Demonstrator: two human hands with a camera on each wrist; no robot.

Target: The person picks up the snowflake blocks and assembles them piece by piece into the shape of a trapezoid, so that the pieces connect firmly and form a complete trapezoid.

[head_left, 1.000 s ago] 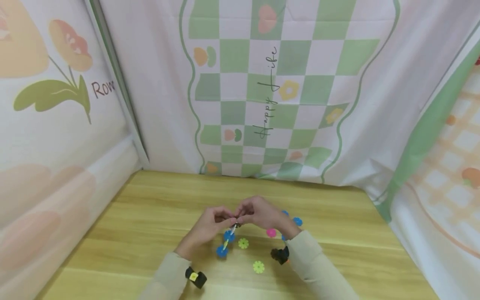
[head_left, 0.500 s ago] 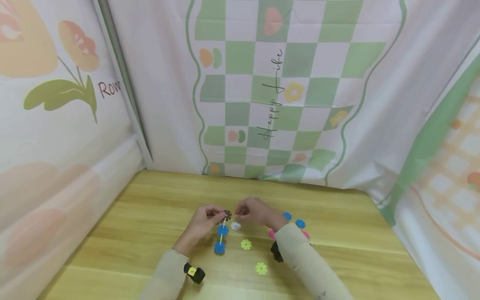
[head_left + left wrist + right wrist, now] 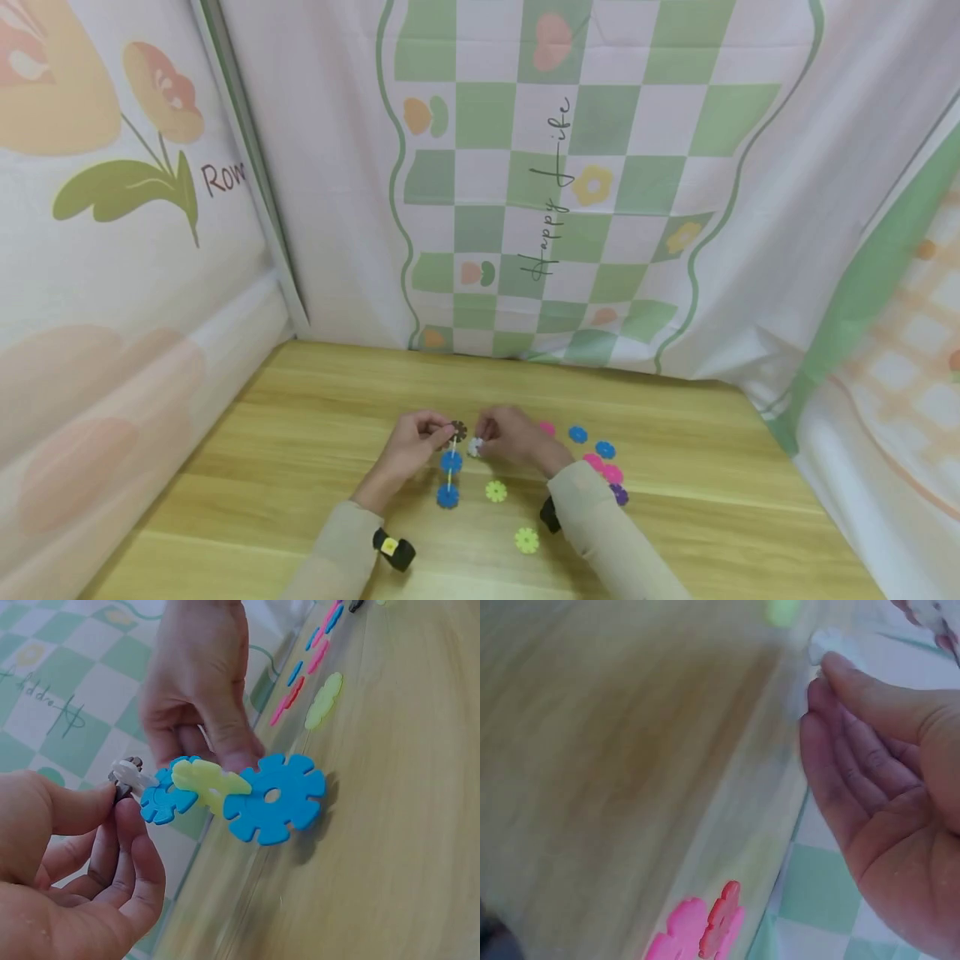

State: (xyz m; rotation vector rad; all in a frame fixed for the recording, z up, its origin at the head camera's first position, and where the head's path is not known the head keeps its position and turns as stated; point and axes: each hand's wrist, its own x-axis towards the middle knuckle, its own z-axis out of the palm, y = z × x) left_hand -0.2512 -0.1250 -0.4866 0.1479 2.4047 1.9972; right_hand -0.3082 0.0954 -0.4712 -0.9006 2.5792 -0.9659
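My left hand (image 3: 405, 450) pinches a dark brown snowflake disc (image 3: 458, 431) between thumb and fingertips. From it runs a chain of notched plastic discs: a white disc (image 3: 133, 775), a blue disc (image 3: 169, 801), a pale yellow disc (image 3: 206, 782) and another blue disc (image 3: 296, 799) at the far end. Close by on the right, my right hand (image 3: 517, 437) pinches a loose white disc (image 3: 476, 448), seen also in the right wrist view as a pale white disc (image 3: 823, 646) at the thumb tip. It is apart from the chain.
Two yellow-green discs (image 3: 496, 491) (image 3: 527, 540) lie on the wooden table (image 3: 315, 375). Right of the right hand are blue discs (image 3: 605, 450), pink discs (image 3: 612, 473) and a purple disc (image 3: 619, 494). A patterned curtain (image 3: 517, 175) hangs behind.
Both hands were together at the brown disc; they have since parted. The right hand moved right and picked up the white disc from the table. The left keeps the chain.
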